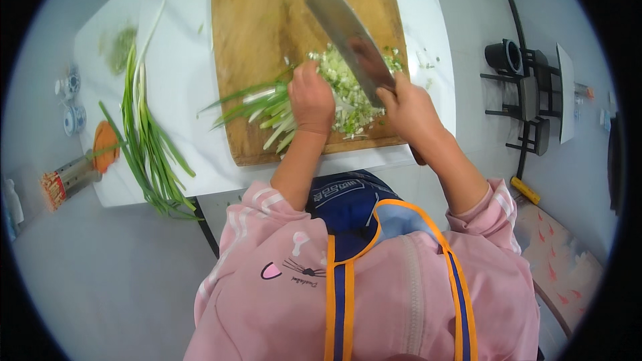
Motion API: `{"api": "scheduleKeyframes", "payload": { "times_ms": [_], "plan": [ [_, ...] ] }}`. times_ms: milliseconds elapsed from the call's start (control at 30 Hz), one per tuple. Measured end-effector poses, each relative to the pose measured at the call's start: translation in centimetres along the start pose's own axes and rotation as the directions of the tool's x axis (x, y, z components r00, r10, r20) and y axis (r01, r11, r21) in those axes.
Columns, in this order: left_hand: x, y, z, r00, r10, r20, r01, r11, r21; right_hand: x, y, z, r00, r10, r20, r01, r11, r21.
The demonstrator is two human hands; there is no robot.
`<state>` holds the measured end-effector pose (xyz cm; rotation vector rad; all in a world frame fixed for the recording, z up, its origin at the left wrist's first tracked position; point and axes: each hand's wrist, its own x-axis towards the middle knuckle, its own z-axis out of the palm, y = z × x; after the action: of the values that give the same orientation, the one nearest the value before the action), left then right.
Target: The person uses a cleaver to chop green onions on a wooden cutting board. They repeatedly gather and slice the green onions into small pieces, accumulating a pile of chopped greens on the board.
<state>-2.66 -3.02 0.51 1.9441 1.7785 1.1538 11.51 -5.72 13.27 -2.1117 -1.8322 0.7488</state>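
My left hand (311,96) is closed around a bunch of green onions (273,120) on a wooden cutting board (251,25); their green ends point left past the board's edge. My right hand (414,110) grips the handle of a wide-bladed cleaver (351,40). The blade slants up and to the left above a pile of chopped green onion (346,85), hiding part of it. Whether the cleaver touches the pile, I cannot tell. Loose green onions (143,120) lie left of the board, some hanging over the table's edge.
The board rests on a white marbled table (185,90). At its left are an orange cloth (106,146), a metal holder with chopsticks (75,178) and blue-and-white ceramic jars (74,119). Small green scraps lie right of the board. Black stools (529,98) and a black bucket (501,56) stand farther right.
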Motion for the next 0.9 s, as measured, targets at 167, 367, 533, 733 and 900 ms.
{"api": "scheduleKeyframes", "payload": {
  "times_ms": [167, 367, 533, 733, 900],
  "plan": [
    [1.4, 0.3, -1.9, 0.954, -0.001, 0.301, -0.020, 0.998, 0.066, -2.9, 2.5, -2.8, 0.983, 0.185, -0.020, -0.181, 0.976, 0.124],
    [2.4, 2.2, -3.2, 0.943, 0.077, 0.325, -0.118, 0.987, 0.110, -4.6, 5.3, -4.1, 0.967, 0.252, -0.043, -0.236, 0.944, 0.233],
    [1.1, 4.9, -4.1, 0.828, 0.138, 0.543, -0.296, 0.931, 0.214, -5.8, 6.7, -4.7, 0.970, 0.242, -0.029, -0.226, 0.937, 0.266],
    [-1.6, 6.1, -4.9, 0.720, 0.159, 0.676, -0.393, 0.896, 0.208, -6.8, 7.8, -5.2, 0.978, 0.210, -0.012, -0.199, 0.942, 0.269],
    [-1.1, 4.3, -5.4, 0.799, 0.090, 0.595, -0.360, 0.864, 0.353, -7.4, 8.6, -5.3, 0.978, 0.209, 0.016, -0.206, 0.938, 0.278]
  ]
}}
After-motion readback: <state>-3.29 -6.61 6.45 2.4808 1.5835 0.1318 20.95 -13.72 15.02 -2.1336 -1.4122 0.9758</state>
